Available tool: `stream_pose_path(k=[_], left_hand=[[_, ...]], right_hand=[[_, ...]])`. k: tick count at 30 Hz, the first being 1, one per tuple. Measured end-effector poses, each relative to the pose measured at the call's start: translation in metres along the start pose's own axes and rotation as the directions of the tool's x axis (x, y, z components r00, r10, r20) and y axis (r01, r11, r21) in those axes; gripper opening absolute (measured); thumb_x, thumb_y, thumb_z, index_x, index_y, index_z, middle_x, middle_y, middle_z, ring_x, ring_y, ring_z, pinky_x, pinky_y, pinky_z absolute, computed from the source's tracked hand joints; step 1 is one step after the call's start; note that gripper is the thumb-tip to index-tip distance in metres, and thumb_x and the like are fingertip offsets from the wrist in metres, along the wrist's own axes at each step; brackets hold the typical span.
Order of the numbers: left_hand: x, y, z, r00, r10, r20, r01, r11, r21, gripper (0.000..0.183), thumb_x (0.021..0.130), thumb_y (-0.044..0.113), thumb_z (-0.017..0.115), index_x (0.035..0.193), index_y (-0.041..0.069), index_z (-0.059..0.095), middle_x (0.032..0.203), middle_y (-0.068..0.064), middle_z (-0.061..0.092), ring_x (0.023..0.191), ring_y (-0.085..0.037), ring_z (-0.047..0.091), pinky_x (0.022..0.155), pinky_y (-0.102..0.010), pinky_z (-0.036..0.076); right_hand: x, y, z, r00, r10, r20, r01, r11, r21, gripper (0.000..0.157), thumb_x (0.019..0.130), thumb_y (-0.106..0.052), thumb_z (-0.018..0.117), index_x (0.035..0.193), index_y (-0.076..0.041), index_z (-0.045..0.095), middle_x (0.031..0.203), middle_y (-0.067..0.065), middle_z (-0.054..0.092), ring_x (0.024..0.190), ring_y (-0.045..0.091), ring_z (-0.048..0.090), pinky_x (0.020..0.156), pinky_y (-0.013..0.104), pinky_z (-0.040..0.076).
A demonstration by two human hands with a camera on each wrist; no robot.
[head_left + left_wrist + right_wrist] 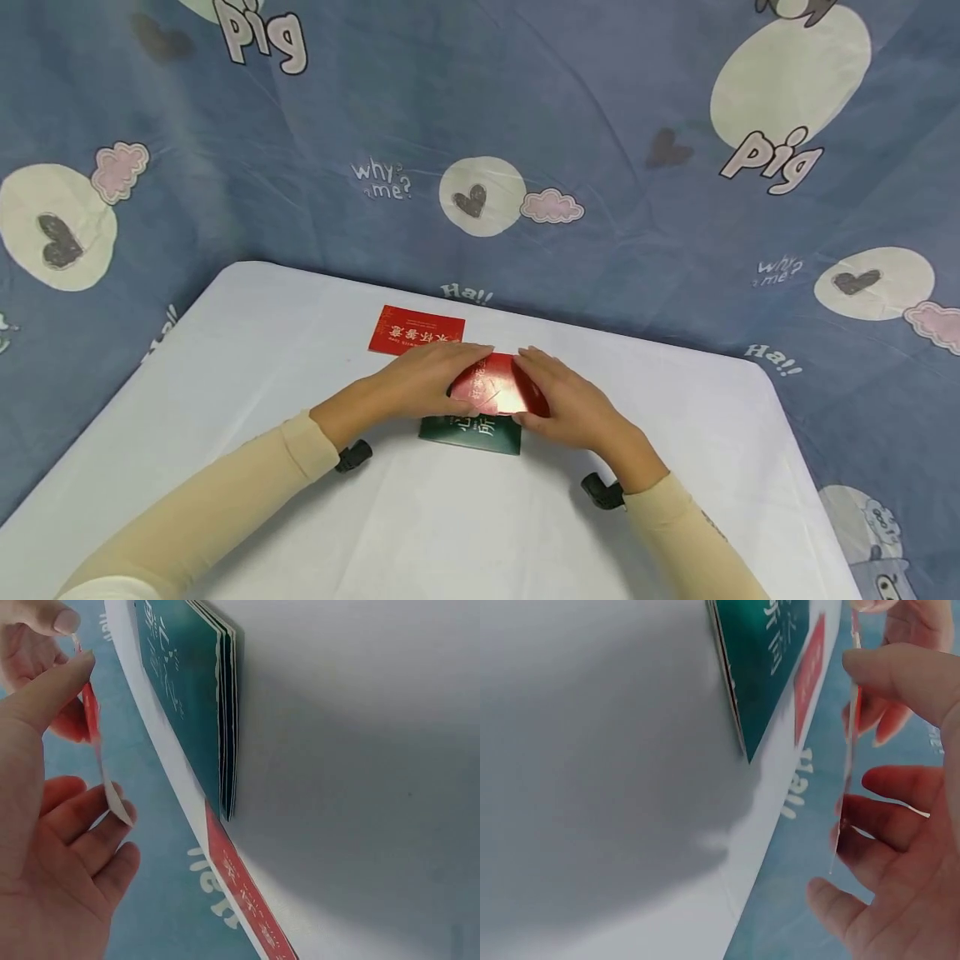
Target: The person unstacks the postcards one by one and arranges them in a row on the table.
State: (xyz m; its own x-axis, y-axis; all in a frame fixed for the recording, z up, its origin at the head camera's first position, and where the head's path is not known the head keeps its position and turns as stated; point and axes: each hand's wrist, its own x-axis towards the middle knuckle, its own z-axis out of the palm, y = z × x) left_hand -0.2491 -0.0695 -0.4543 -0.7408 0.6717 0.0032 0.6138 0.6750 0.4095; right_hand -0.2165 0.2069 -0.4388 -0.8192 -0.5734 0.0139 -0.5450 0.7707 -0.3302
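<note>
Both hands hold up a shiny red envelope (491,385) between them, above the table. My left hand (423,379) pinches its left end between thumb and fingers, while my right hand (573,396) pinches the right end. Seen edge-on in the left wrist view, the red envelope (91,712) looks thin and slightly bent. Below it lies a stack of dark green envelopes (472,435) with white characters, partly hidden by the raised one. Farther back, a flat red envelope (412,330) with pale characters lies on the cloth, its lower right corner behind the left hand.
A white cloth covers the table (300,350). Behind it hangs a blue patterned curtain (600,208) that meets the table's back edge. Dark wrist-camera mounts (602,492) jut out below both forearms.
</note>
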Motion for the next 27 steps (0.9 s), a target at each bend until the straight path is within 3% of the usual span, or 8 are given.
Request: stream_pose_path(k=[5, 10, 15, 27], left_hand=[[0.007, -0.001, 0.0, 1.0, -0.011, -0.016, 0.011, 1.0, 0.015, 0.094, 0.084, 0.051, 0.084, 0.162, 0.021, 0.04, 0.159, -0.003, 0.049, 0.146, -0.03, 0.044, 0.118, -0.056, 0.037], [0.016, -0.003, 0.002, 1.0, 0.021, -0.019, -0.021, 1.0, 0.006, 0.093, 0.085, 0.05, 0.084, 0.161, 0.019, 0.042, 0.159, -0.003, 0.049, 0.146, -0.028, 0.044, 0.118, -0.052, 0.039], [0.031, -0.007, -0.001, 0.999, 0.045, -0.02, -0.045, 0.999, 0.011, 0.093, 0.084, 0.047, 0.086, 0.16, 0.017, 0.043, 0.158, -0.004, 0.049, 0.146, -0.027, 0.045, 0.118, -0.048, 0.039], [0.067, -0.02, -0.005, 1.0, 0.005, 0.028, -0.005, 1.0, 0.011, 0.095, 0.085, 0.045, 0.086, 0.162, 0.015, 0.04, 0.159, -0.003, 0.048, 0.146, -0.024, 0.044, 0.12, -0.046, 0.036]], right_hand=[[0.006, 0.005, -0.002, 1.0, -0.023, -0.01, 0.022, 0.999, -0.026, 0.089, 0.087, -0.042, 0.084, 0.159, -0.007, 0.044, 0.162, 0.012, 0.044, 0.152, 0.032, 0.037, 0.12, 0.05, 0.035], [0.01, 0.011, -0.002, 0.999, -0.031, -0.034, 0.03, 0.998, -0.05, 0.086, 0.087, -0.037, 0.085, 0.156, -0.004, 0.046, 0.159, 0.015, 0.046, 0.15, 0.033, 0.038, 0.124, 0.049, 0.029], [0.014, 0.017, -0.005, 0.999, 0.003, -0.043, -0.005, 0.999, -0.043, 0.085, 0.088, -0.037, 0.085, 0.155, -0.003, 0.047, 0.159, 0.016, 0.046, 0.15, 0.033, 0.038, 0.124, 0.049, 0.028], [0.035, 0.039, -0.006, 0.994, 0.104, -0.01, -0.104, 0.995, -0.005, 0.086, 0.088, -0.039, 0.086, 0.158, -0.009, 0.045, 0.16, 0.013, 0.047, 0.147, 0.035, 0.042, 0.116, 0.053, 0.041]])
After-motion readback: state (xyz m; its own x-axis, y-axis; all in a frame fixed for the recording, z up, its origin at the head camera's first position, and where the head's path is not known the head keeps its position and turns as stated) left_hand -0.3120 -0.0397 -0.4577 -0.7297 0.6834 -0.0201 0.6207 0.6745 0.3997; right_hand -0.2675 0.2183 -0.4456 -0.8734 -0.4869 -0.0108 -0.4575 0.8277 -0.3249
